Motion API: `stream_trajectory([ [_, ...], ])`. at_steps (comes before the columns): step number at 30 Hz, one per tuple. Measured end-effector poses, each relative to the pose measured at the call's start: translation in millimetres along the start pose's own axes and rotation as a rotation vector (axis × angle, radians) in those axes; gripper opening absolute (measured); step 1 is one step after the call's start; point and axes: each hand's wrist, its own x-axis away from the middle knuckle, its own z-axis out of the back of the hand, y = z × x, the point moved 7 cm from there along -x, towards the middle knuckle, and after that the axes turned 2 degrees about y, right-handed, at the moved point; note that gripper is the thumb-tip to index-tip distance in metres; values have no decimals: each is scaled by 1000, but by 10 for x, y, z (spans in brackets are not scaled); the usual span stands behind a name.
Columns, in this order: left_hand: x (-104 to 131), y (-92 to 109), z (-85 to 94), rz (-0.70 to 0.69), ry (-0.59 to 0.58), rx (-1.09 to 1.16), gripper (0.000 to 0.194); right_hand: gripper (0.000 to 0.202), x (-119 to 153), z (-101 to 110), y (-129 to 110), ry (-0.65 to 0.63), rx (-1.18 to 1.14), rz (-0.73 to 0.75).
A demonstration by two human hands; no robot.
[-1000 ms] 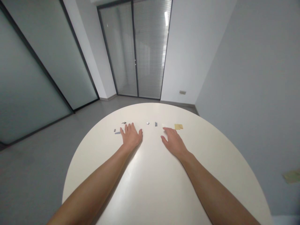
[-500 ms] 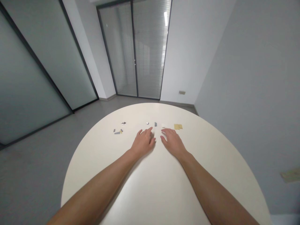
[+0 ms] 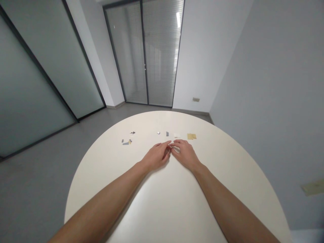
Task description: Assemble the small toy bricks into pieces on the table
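Note:
My left hand (image 3: 157,157) and my right hand (image 3: 186,153) meet over the middle of a white round table (image 3: 162,202). The fingertips of both are bent inward and close together; anything between them is too small to name. Just beyond them lie a small grey piece (image 3: 167,134), a small silvery item (image 3: 158,133) and a whitish piece (image 3: 176,136). Yellow paper-like squares (image 3: 191,136) rest beyond my right hand.
Toward the left of the table are a small dark item (image 3: 132,133) and several small grey and yellowish pieces (image 3: 126,143). A glass door with blinds (image 3: 162,60) and grey walls stand past the table's far edge.
My left hand has moved right, and its fingers have drawn in to meet those of my right hand. The right hand has shifted only slightly.

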Motion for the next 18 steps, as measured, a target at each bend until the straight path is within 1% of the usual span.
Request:
stream_trajectory([
  [3, 7, -47, 22, 47, 42, -13, 47, 18, -8, -5, -8, 1, -24, 4],
  [7, 25, -174, 76, 169, 133, -65, 45, 19, -16, -7, -45, -5, -54, 23],
  [10, 33, -253, 95, 242, 167, -62, 43, 22, -20, 5, -83, -2, -78, 38],
  [13, 23, -271, 95, 258, 167, -56, 39, 24, -26, 21, -119, 17, -98, 51],
  [18, 0, -240, 96, 248, 149, -81, 28, 25, -34, 23, -171, 27, -108, 80],
])
